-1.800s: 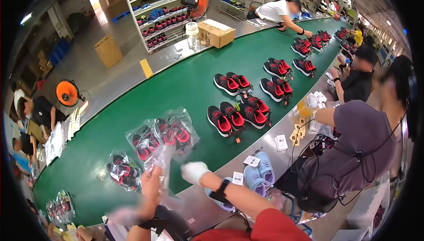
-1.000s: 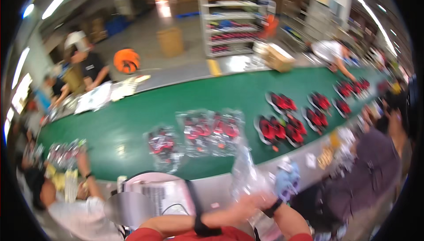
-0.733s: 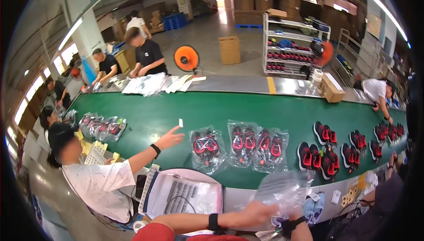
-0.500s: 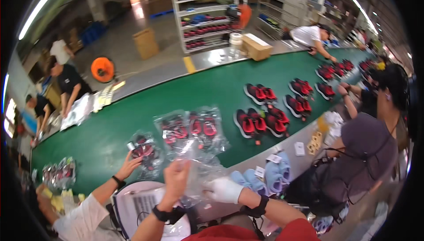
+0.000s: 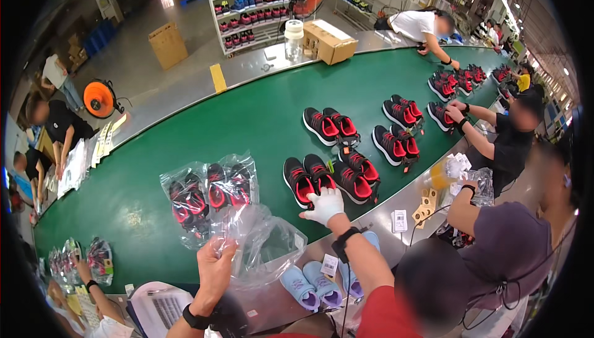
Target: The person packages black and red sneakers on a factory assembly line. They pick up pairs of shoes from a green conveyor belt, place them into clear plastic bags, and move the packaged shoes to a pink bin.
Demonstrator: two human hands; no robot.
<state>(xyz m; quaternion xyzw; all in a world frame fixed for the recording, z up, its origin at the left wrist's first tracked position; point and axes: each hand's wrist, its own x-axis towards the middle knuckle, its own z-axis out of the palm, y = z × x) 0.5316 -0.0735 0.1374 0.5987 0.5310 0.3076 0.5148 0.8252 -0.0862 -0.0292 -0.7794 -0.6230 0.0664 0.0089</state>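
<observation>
My left hand is closed on a clear plastic bag, whose loose mouth spreads to the right above the belt's near edge. My right hand, in a white glove, reaches over the belt to the heel end of a pair of black and red sneakers. Its fingers are apart and its fingertips meet the heels. Just beyond the held bag lie two pairs of bagged sneakers in clear plastic. Another unbagged pair stands right of my gloved hand.
More sneakers stand along the green belt. Light blue shoes with tags sit on the metal ledge by my right forearm. Bagged shoes lie at far left. Co-workers reach in from both sides; a carton rests across the belt.
My right hand has left the plastic bag and moved right to the sneakers. My left hand, still holding the bag, has shifted left and down. The neighbour's hand at left has drawn away leftward.
</observation>
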